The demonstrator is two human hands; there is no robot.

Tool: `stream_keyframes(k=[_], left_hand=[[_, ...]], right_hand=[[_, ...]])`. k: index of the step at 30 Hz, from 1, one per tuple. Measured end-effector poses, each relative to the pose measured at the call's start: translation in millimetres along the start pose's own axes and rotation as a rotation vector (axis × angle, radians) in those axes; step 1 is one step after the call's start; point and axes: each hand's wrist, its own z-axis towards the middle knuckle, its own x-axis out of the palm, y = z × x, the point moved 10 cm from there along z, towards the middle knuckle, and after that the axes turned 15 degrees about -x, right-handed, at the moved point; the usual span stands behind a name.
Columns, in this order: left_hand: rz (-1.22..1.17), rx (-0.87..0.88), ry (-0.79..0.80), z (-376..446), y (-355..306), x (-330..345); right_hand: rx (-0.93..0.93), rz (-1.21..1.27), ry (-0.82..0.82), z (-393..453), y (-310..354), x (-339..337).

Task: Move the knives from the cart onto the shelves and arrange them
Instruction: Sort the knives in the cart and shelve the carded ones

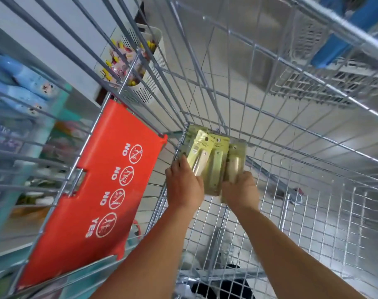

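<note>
- Both hands down in the wire cart (270, 130), grip on a bunch of packaged knives (214, 160) with yellow-green backing cards.
- Left hand (183, 186) curls round the left edge of the bunch, fingertips (180, 161) over the leftmost card.
- Right hand (241, 192) wraps the lower right side, fingers round the rightmost pack (236, 162); fingertips hidden behind it.
- At least three packs show, overlapped side by side, hang-hole ends pointing away from the person, handles visible through the blister.
- Bunch sits low near the far left corner of the basket; cannot tell whether it rests on the mesh floor or is lifted off it.
- Red child-seat flap (93, 199) on the left, printed with NO/YES pictograms, leaning against the cart wall.
- White perforated bin (149, 87) outside the cart, upper left, holding small yellow and pink items, blurred.
- Blue packaged goods (26, 87) on shelving to the far left, blurred.
- Grey tiled floor (259, 50) seen through the wires.
</note>
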Motion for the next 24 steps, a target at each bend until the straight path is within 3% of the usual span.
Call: stream_keyframes(k=[4, 12, 24], left_hand=[[0.021, -0.019, 0.010, 0, -2, 1], [-0.092, -0.069, 0.050, 2, -5, 4], [-0.230, -0.121, -0.013, -7, -1, -4]], right_hand=[[-0.030, 0.091, -0.086, -1, 5, -17], [0.023, 0.168, 0.040, 2, 15, 21], [0.037, 0.418, -0.053, -4, 4, 15]])
